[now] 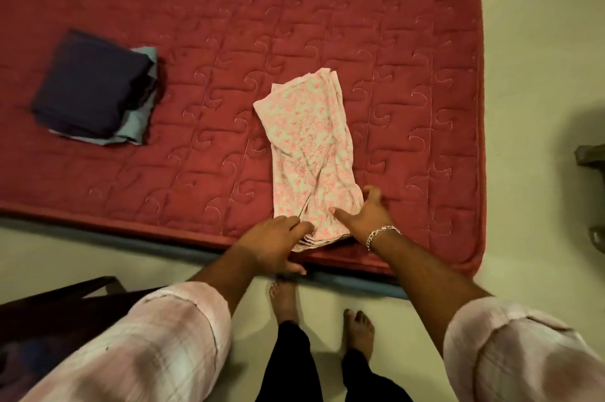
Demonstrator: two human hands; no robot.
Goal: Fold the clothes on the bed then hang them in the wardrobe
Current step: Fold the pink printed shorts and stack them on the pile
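The pink floral garment (311, 152) lies folded into a long narrow strip on the red quilted mattress (229, 8), its near end at the mattress's front edge and its far end angled away toward the left.

The left hand (275, 246) grips the near left corner of the strip: its fingers curl over the stacked fabric layers and the thumb sits below at the mattress edge. The hold is narrow, closed on the cloth.

The right hand (366, 215) lies at the near right corner, just across the strip's width from the left hand's hold. Its fingers are spread wide and mostly straight, the palm against the fabric's right edge and the thumb resting on top of the cloth. It presses rather than clasps. A silver chain bracelet (381, 234) circles that wrist.

Well to the left of both hands, and farther up the mattress, sits a stack of folded clothes (95, 87), dark navy on top with pale blue beneath.

Directly below the hands, the person's bare feet (358, 329) stand on the pale floor (540, 41).
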